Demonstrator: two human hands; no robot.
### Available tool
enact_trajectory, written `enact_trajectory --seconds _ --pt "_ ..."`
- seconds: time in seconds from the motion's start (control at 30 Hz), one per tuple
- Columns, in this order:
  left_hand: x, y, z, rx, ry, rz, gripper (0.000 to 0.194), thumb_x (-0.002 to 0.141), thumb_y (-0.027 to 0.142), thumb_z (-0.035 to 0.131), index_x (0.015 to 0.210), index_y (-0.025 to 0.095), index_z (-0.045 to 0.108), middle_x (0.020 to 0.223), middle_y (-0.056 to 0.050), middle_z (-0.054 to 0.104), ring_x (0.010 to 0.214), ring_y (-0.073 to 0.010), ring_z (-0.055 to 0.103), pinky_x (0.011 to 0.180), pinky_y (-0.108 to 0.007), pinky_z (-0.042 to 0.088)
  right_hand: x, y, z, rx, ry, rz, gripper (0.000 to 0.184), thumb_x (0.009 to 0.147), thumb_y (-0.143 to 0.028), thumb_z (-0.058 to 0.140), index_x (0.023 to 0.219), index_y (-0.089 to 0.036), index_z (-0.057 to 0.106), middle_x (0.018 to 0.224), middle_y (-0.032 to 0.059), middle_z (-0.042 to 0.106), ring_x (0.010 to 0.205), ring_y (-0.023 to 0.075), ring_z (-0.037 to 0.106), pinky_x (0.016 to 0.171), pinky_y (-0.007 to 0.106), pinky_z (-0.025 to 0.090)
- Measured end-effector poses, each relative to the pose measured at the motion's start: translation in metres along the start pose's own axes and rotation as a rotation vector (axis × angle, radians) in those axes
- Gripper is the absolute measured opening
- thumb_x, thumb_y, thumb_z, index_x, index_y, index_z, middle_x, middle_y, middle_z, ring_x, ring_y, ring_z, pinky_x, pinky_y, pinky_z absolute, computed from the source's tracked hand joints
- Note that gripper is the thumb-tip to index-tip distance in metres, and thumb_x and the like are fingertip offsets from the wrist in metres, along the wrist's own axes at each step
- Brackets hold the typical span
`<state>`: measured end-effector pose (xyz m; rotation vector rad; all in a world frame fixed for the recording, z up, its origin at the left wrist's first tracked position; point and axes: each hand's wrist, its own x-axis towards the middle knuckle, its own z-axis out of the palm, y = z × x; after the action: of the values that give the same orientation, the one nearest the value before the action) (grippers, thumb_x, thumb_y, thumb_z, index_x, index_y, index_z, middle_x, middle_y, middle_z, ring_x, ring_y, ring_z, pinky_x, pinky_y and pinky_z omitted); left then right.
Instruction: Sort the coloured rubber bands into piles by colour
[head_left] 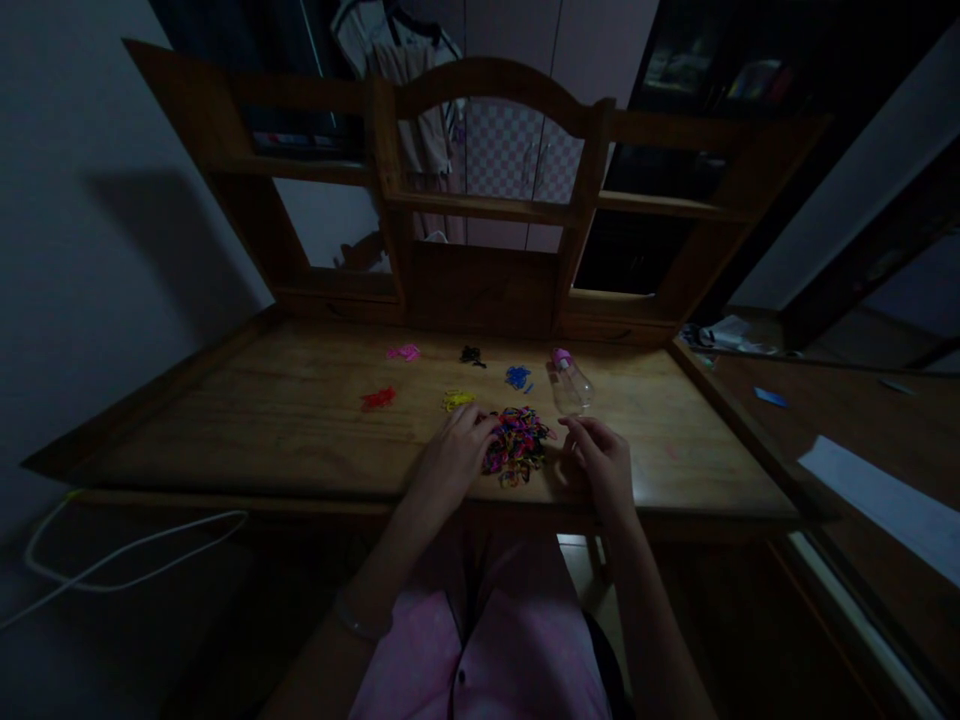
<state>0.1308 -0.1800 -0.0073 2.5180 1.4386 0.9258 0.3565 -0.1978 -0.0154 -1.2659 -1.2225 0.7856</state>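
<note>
Your left hand curls at the multicoloured heap on the counter; your right hand nearly pinches beside it. I can't tell if either grip holds anything. Sweeping wide could knock the bottle into the blue pile.

Bench: free at the 9 and 3 o'clock ends; shelf bars 12 o'clock; bottle obstructs between 1 and 2 from the pile.

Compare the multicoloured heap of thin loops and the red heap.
The multicoloured heap is larger and mixed-colour; the red heap, smaller and uniform. The multicoloured heap lies between left hand and right hand; the red heap lies farther left. Both rest on the wooden desk.
</note>
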Motion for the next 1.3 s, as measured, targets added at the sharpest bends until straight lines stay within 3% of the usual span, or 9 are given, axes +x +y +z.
enact_trajectory --seconds 0.33,0.7,0.87,1.3 --pt "0.009 -0.009 0.001 -0.073 -0.045 0.022 0.014 0.09 0.019 0.057 0.097 0.021 0.069 0.094 -0.005 0.064 0.092 -0.0198 0.059 0.084 -0.033 0.047 0.0 -0.004 -0.001 0.015 -0.015 -0.006 0.03 0.085 -0.043 0.06 0.091 -0.016 0.072 0.064 -0.0006 0.057 0.059 0.0115 0.049 0.054 0.023 0.036" --pt "0.013 -0.018 -0.002 -0.507 0.043 -0.196 0.009 0.079 0.028 0.07 0.085 0.022 0.071 0.089 -0.001 0.071 0.084 -0.0168 0.066 0.078 -0.027 0.051 -0.001 -0.004 -0.001 0.032 -0.022 0.009 0.03 0.084 -0.044 0.061 0.09 -0.016 0.071 0.062 -0.0012 0.056 0.056 0.0107 0.046 0.051 0.022 0.032" --pt "0.014 -0.019 -0.006 -0.583 0.022 -0.29 0.011 0.076 0.024 0.069 0.086 0.02 0.072 0.087 -0.002 0.073 0.083 -0.0179 0.068 0.079 -0.028 0.052 -0.001 -0.005 -0.001 0.029 -0.022 0.001 0.03 0.085 -0.044 0.06 0.089 -0.016 0.071 0.061 -0.0015 0.055 0.053 0.0098 0.044 0.05 0.022 0.032" --pt "0.012 -0.025 -0.005 -0.67 0.08 -0.37 0.014 0.077 0.027 0.067 0.087 0.019 0.07 0.088 -0.003 0.073 0.084 -0.0186 0.068 0.077 -0.028 0.054 -0.001 -0.007 -0.001 0.029 -0.03 0.013 0.033 0.084 -0.046 0.06 0.09 -0.015 0.071 0.061 -0.0009 0.056 0.055 0.0106 0.047 0.049 0.022 0.032"
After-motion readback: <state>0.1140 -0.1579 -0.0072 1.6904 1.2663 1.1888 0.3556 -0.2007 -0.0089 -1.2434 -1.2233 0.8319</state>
